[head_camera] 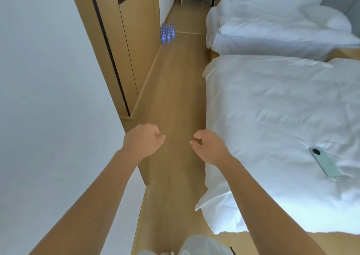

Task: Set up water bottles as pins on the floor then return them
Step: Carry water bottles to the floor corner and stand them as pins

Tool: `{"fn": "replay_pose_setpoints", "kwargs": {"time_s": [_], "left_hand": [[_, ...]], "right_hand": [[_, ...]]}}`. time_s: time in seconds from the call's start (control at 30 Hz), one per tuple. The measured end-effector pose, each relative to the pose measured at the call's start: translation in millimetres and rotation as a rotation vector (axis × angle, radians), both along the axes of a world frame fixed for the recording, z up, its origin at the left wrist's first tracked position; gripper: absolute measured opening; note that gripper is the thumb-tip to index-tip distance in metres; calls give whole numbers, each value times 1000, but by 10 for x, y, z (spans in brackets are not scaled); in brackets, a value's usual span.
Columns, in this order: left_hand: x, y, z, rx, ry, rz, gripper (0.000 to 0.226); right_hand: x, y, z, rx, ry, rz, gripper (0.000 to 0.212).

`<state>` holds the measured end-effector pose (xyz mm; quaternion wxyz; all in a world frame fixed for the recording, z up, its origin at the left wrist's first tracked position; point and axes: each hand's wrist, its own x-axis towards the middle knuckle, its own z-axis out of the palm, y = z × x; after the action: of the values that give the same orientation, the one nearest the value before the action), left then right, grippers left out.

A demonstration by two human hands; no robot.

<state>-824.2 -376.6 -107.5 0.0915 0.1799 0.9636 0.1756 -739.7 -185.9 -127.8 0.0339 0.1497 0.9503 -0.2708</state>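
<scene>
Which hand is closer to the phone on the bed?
Right. The right hand hangs beside the bed, left of the phone; the left hand is farther left, near the wall.

Hotel-type twin bedroom. Two beds, near bed (272, 118) and far bed (272, 26), side by side, white duvets. Wood-look floor (175, 99) forms narrow aisle along built-in wooden wardrobe (136, 40) and white wall (48, 79); corridor beyond. Phone (324, 164) lying on near bed.
</scene>
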Motion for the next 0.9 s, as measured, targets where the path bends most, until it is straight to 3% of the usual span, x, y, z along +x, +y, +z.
{"fn": "replay_pose_setpoints", "kwargs": {"time_s": [0.37,0.9], "left_hand": [[-1663,992,-42,-25,-7,-54,37],[-4019,2810,51,-21,-84,43,36]], "right_hand": [[-1633,948,-126,-9,6,-10,39],[-4091,2688,-68,-38,-50,16,34]]}}
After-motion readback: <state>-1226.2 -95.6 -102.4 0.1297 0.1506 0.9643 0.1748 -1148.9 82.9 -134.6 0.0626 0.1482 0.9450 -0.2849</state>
